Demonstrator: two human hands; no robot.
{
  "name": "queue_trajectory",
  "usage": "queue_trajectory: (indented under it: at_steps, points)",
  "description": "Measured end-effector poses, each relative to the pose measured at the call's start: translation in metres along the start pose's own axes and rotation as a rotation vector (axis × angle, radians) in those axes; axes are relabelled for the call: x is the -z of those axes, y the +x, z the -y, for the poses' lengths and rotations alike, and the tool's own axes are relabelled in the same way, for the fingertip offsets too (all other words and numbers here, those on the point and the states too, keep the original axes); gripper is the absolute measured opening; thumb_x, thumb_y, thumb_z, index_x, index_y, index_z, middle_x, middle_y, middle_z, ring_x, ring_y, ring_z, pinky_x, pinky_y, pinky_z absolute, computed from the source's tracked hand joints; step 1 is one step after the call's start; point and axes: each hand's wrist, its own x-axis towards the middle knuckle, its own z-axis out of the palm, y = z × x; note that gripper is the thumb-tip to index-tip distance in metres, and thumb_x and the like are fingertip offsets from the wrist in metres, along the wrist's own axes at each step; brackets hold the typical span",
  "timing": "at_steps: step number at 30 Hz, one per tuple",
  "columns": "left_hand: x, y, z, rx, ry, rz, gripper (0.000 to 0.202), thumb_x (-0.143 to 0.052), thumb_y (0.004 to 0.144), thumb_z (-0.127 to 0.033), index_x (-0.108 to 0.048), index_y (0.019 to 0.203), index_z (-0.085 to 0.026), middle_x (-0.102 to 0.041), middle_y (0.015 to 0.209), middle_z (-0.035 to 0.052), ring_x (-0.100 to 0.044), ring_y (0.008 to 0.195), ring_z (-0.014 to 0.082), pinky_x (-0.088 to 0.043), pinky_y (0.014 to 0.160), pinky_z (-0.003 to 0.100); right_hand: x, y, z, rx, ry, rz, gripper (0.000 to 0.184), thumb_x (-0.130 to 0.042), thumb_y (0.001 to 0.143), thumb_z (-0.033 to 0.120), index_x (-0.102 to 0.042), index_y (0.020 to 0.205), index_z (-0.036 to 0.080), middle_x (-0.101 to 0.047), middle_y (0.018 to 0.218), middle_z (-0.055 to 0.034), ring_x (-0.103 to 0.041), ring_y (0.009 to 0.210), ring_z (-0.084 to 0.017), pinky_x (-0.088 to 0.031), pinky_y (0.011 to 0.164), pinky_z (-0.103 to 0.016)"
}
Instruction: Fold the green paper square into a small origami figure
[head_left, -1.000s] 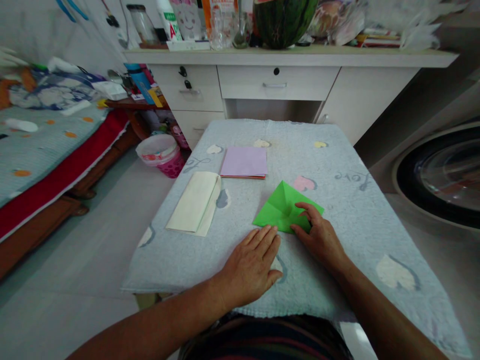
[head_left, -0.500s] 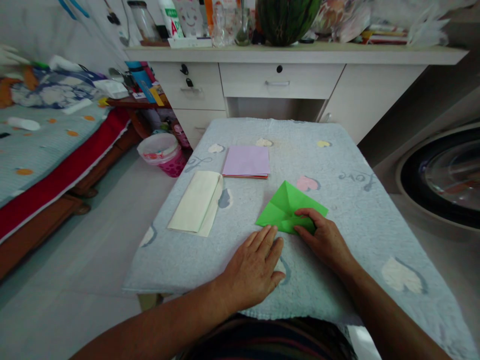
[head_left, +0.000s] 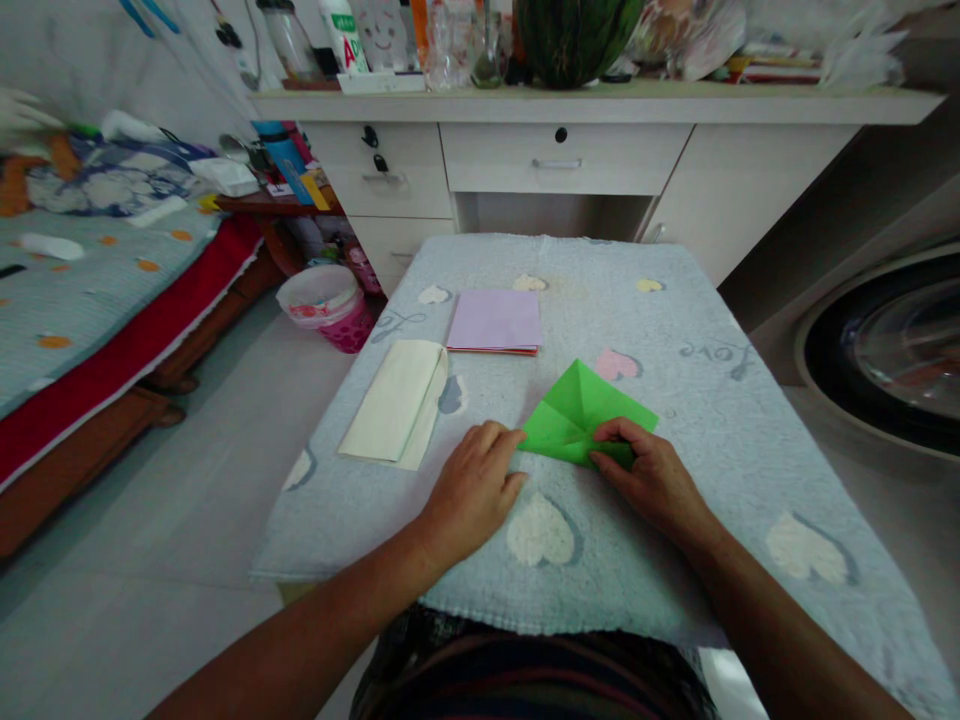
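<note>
A folded green paper (head_left: 576, 408) lies on the towel-covered table (head_left: 705, 430). My right hand (head_left: 649, 472) pinches the paper's near right edge between thumb and fingers. My left hand (head_left: 472, 488) has its fingers curled at the paper's left corner, fingertips touching it. A stack of lilac paper (head_left: 495, 321) with a red sheet under it lies further back. A long folded cream paper (head_left: 397, 401) lies to the left.
A cream desk with drawers (head_left: 555, 160) stands behind the table, with a watermelon (head_left: 574, 35) and bottles on top. A pink bin (head_left: 328, 306) is on the floor at left beside a bed (head_left: 82, 290). A washing machine door (head_left: 892, 350) is at right.
My left hand moved from lying flat below the green paper up and left to its left corner, fingers now curled. My right hand stayed on the near right edge.
</note>
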Motion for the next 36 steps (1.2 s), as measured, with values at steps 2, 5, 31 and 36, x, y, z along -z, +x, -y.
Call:
queue_trajectory:
  at_steps: [2, 5, 31, 36]
  points:
    - [0.007, 0.010, 0.008, -0.008, -0.045, 0.009, 0.029, -0.065, 0.080, -0.015, -0.058, 0.108, -0.019, -0.056, 0.103, 0.0059, -0.053, 0.100, 0.0223, -0.048, 0.090, 0.039, 0.002, 0.000, 0.001, 0.029, 0.026, 0.010, 0.007, -0.057, 0.080, 0.026, -0.057, 0.085, 0.021, -0.063, 0.077, -0.0006, -0.059, 0.070, -0.017, -0.044, 0.064, -0.028]
    - [0.009, 0.019, 0.017, -0.028, -0.090, 0.038, 0.016, -0.067, 0.078, -0.014, -0.061, 0.091, -0.020, -0.055, 0.096, 0.0035, -0.054, 0.095, 0.0203, -0.047, 0.086, 0.036, 0.005, -0.002, 0.004, 0.032, 0.027, 0.059, 0.004, -0.056, 0.080, 0.024, -0.056, 0.083, 0.021, -0.062, 0.072, 0.0001, -0.059, 0.066, -0.016, -0.044, 0.062, -0.027]
    - [-0.002, 0.022, 0.022, -0.012, -0.107, -0.029, 0.009, -0.058, 0.078, -0.010, -0.062, 0.079, -0.018, -0.053, 0.091, 0.0037, -0.051, 0.091, 0.0193, -0.043, 0.084, 0.035, 0.007, 0.029, 0.028, 0.138, -0.213, 0.320, 0.013, -0.056, 0.084, 0.018, -0.067, 0.078, 0.018, -0.068, 0.073, -0.0021, -0.058, 0.063, -0.015, -0.038, 0.060, -0.025]
    - [0.001, 0.021, 0.022, -0.023, -0.106, -0.013, 0.009, -0.056, 0.081, -0.010, -0.061, 0.081, -0.018, -0.053, 0.092, 0.0035, -0.051, 0.093, 0.0192, -0.042, 0.086, 0.035, 0.006, 0.032, 0.023, 0.116, -0.195, 0.316, 0.014, -0.057, 0.084, 0.022, -0.068, 0.075, 0.019, -0.066, 0.068, -0.0004, -0.056, 0.058, -0.014, -0.035, 0.056, -0.024]
